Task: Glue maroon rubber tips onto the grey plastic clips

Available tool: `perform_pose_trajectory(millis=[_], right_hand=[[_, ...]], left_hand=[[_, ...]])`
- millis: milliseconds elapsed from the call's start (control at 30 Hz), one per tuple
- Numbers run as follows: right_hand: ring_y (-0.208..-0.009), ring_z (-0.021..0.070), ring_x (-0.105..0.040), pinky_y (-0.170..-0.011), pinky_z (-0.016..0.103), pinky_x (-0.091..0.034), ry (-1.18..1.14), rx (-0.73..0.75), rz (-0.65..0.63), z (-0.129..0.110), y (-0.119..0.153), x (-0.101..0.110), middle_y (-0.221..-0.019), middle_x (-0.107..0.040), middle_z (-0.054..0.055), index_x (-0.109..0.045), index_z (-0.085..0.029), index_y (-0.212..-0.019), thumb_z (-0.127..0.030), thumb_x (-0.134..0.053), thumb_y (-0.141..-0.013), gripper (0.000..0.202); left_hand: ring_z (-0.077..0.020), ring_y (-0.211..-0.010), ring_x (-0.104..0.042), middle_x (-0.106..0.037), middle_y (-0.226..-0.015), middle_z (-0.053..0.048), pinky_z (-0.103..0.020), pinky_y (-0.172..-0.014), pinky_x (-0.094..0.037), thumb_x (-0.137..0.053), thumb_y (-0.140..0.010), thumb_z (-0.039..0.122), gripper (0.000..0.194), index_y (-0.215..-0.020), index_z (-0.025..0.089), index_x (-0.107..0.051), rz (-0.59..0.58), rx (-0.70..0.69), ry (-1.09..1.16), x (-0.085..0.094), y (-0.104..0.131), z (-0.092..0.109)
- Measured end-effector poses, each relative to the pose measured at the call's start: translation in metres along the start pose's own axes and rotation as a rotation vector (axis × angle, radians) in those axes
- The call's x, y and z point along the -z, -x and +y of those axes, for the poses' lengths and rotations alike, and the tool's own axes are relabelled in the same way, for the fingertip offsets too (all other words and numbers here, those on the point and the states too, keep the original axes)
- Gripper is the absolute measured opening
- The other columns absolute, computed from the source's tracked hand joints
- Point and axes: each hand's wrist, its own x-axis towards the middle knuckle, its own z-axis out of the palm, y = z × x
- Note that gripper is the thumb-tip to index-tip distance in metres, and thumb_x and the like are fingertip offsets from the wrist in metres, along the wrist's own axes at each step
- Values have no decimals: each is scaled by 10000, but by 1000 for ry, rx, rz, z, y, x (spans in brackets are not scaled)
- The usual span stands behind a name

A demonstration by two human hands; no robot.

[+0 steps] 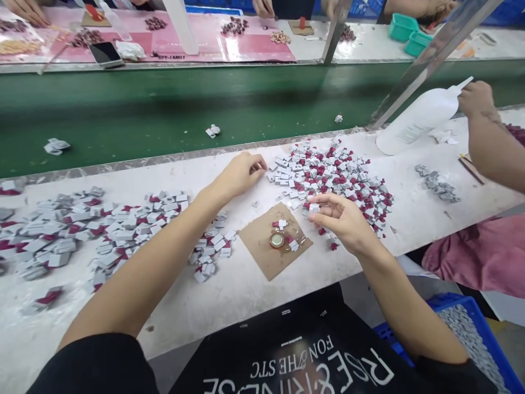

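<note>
My left hand (245,174) is at the left edge of a large pile of small grey-white and dark-red plastic pieces (332,175). Its fingers curl together, and whatever they hold, if anything, is hidden. My right hand (342,221) pinches a small grey-white plastic piece (314,208) between thumb and fingers, at the near side of the pile. Between and below the hands lies a brown cardboard square (268,265). On it sit a bottle cap (276,239) with liquid in it, and two red-and-white pieces (292,244) beside wet spots.
More grey-and-red pieces (123,230) spread across the left of the table, partly behind my left forearm. A green conveyor belt (164,104) runs beyond the table. At right, a co-worker's hand (478,101) grips a white squeeze bottle (422,120) near a metal post (410,76).
</note>
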Motion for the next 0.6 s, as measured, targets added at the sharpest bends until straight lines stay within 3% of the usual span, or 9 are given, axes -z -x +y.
perform_pose_trajectory(millis=[167, 300, 400, 467, 600], right_hand=[[-834, 234, -801, -756, 402, -659, 28, 44, 48, 3, 3, -3, -1000, -853, 87, -860, -232, -1074, -459, -836, -915, 279], [-1021, 296, -829, -871, 452, -702, 98, 83, 64, 5, 3, -5, -1109, -870, 112, -853, -233, -1073, -411, -904, -854, 287], [-1026, 311, -838, -934, 500, -716, 106, 104, 44, 4, 5, -7, -1106, -877, 112, -854, -229, -1061, -412, -915, -852, 284], [-1042, 316, -840, -989, 531, -706, 143, 129, 21, 2, 8, -9, -1101, -882, 103, -864, -237, -1066, -420, -895, -891, 255], [-1025, 295, -844, -951, 487, -717, 124, 161, -18, -1, 18, -15, -1112, -881, 97, -859, -241, -1108, -456, -874, -948, 268]], left_hand=[[-301, -983, -755, -790, -1083, -127, -428, -965, -586, -634, -960, 247, 259, -1130, 191, -822, -94, 36, -99, 11, 24, 4], [-298, -933, -749, -775, -1030, -110, -395, -865, -581, -696, -893, 208, 271, -1145, 188, -794, -162, 87, -174, 20, 39, 10], [-311, -908, -740, -768, -958, -103, -408, -818, -568, -723, -934, 286, 131, -1031, 202, -752, -127, 161, -195, 21, 48, 12], [-321, -909, -732, -760, -949, -115, -423, -814, -565, -730, -960, 351, 149, -968, 202, -720, -77, 203, -201, 19, 53, 13], [-300, -929, -736, -742, -1048, -128, -429, -880, -585, -735, -965, 359, 218, -1089, 181, -740, -49, 188, -131, 16, 62, 13]])
